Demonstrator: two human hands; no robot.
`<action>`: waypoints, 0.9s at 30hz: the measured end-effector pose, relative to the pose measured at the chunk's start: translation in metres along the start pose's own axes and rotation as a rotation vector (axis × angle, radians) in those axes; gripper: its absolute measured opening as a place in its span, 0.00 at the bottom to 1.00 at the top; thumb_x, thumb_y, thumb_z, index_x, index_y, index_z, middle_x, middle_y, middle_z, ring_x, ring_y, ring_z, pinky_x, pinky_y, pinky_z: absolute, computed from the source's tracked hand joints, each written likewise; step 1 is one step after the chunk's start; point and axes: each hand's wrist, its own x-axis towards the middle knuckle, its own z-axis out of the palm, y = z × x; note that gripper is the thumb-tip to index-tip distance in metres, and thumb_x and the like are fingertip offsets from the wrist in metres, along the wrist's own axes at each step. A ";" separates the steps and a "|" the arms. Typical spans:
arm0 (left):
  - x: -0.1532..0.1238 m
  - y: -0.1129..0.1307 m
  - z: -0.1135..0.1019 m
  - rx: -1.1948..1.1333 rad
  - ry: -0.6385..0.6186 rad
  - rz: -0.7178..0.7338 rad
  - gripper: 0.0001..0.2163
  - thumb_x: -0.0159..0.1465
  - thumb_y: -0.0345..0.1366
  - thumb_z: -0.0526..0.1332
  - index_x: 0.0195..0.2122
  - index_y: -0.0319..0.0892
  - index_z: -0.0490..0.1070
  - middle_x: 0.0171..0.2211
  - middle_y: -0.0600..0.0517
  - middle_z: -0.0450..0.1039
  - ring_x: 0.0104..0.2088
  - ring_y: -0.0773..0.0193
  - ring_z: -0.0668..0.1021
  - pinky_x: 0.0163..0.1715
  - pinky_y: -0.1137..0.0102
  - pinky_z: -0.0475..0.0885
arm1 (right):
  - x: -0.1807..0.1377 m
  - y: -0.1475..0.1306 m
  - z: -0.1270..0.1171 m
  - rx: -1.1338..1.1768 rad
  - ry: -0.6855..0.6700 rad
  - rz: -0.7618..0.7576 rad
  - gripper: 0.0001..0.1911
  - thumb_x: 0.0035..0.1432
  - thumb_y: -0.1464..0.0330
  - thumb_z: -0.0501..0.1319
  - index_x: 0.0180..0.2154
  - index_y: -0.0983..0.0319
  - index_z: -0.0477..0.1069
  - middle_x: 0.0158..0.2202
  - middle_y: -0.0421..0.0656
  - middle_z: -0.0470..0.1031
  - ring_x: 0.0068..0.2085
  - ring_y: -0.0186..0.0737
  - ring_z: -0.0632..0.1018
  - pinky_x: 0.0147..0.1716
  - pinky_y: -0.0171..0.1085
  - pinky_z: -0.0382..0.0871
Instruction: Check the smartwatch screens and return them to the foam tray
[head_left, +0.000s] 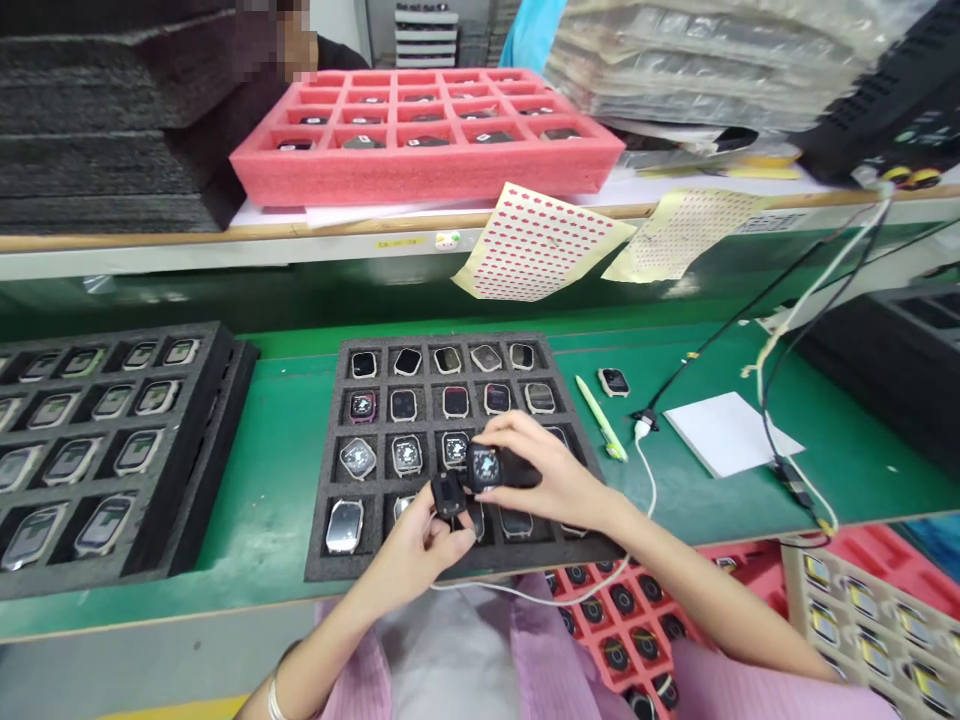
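Over a black foam tray (pixel 321 565) of smartwatches, both hands meet. My right hand (pixel 559 470) pinches a smartwatch case (pixel 486 467) with a lit dial, thumb below and fingers above. Just left of it, my left hand (pixel 420 548) is closed on a small black block (pixel 448 494) with a dark face. A white cable (pixel 517 597) runs out from under the left hand. Block and watch are almost together; whether they touch I cannot tell. In the tray's cells lie several watch cases, some with lit dials, others dark.
Another black foam tray (pixel 214 420) of watches is at left. A green pen (pixel 602 420), a single watch (pixel 614 381) and white paper (pixel 731 435) lie at right on the green table (pixel 285 400). Pink foam trays stand on the shelf (pixel 427 178) and below the table (pixel 600 655).
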 end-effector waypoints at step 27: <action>0.015 -0.004 0.049 -0.074 -0.147 -0.015 0.19 0.58 0.44 0.65 0.47 0.40 0.70 0.42 0.45 0.74 0.32 0.63 0.75 0.30 0.73 0.70 | -0.053 -0.003 -0.063 -0.381 -0.197 0.100 0.21 0.63 0.64 0.60 0.54 0.65 0.63 0.48 0.51 0.69 0.49 0.45 0.69 0.49 0.44 0.65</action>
